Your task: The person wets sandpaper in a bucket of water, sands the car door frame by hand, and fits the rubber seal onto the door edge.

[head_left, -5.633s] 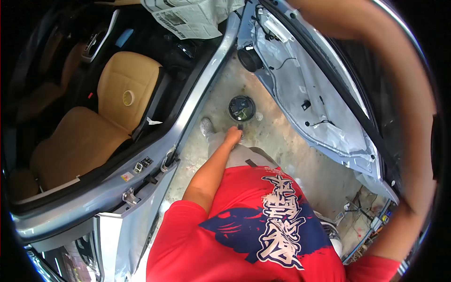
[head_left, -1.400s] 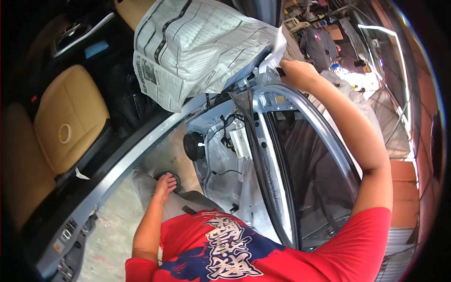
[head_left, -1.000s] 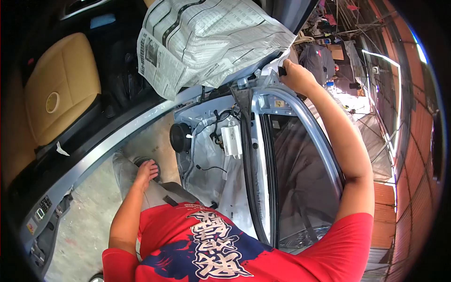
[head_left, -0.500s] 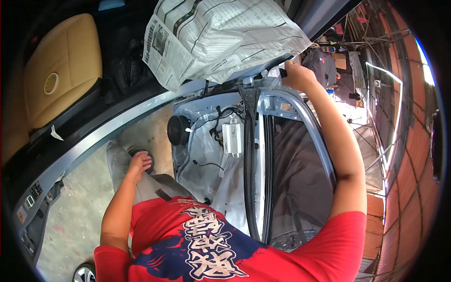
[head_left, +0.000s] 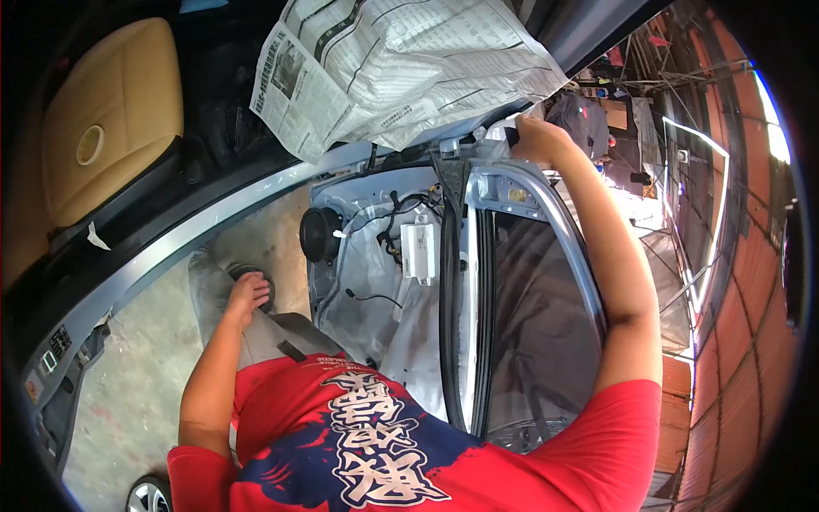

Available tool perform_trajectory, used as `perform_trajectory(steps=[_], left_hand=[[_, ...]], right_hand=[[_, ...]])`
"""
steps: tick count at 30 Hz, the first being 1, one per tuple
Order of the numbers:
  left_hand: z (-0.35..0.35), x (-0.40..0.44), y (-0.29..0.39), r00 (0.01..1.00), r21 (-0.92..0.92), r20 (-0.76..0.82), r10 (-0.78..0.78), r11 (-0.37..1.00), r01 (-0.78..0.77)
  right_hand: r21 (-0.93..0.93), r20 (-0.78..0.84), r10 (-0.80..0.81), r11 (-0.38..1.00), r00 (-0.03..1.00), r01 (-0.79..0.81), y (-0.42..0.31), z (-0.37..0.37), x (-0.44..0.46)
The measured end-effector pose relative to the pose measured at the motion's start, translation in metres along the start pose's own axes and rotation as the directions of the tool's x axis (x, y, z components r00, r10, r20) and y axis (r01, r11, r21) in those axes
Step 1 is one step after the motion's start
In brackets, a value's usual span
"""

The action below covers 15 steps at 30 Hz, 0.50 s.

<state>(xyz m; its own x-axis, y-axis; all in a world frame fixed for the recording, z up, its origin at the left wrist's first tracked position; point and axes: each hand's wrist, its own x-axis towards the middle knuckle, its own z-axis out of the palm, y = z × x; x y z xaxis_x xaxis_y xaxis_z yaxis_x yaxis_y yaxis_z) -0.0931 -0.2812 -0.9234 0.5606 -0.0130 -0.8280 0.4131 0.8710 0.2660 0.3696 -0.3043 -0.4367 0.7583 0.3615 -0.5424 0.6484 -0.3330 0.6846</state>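
My right hand (head_left: 543, 142) reaches far forward to the front upper corner of the car door, beside the newspaper sheets. Its fingers are curled around something small next to a dark piece; what they hold is mostly hidden. My left hand (head_left: 247, 293) hangs low over my leg, above a dark shoe (head_left: 266, 288), with its fingers loosely extended and nothing seen in them. Between my arms stands the stripped car door (head_left: 375, 183), showing a round black speaker (head_left: 320, 235), a white box-shaped module (head_left: 418, 251), dark wiring and clear plastic film.
Newspaper (head_left: 401, 72) covers the area beyond the door. A tan seat (head_left: 115, 119) is inside the car at the left, behind the silver-blue door sill (head_left: 183, 226). Concrete floor (head_left: 128, 367) lies below. Cluttered goods (head_left: 589, 119) and a brick-coloured wall (head_left: 725, 341) are at the right.
The view has shifted slightly. My right hand stays at the door's corner with little movement, and my left hand remains over my leg.
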Motion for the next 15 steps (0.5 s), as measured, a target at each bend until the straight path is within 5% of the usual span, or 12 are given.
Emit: perform_trajectory(steps=[11,15], left_hand=[[-0.007,0.008,-0.004,1.0,-0.009,0.014,-0.013,1.0,0.013],[-0.004,0.007,-0.001,1.0,0.001,0.004,-0.017,1.0,0.017]], right_hand=[[0.019,-0.259,0.066,0.998,0.964,-0.063,-0.021,0.012,-0.001],[-0.038,-0.208,0.041,0.998,0.977,-0.05,-0.021,0.014,0.001]])
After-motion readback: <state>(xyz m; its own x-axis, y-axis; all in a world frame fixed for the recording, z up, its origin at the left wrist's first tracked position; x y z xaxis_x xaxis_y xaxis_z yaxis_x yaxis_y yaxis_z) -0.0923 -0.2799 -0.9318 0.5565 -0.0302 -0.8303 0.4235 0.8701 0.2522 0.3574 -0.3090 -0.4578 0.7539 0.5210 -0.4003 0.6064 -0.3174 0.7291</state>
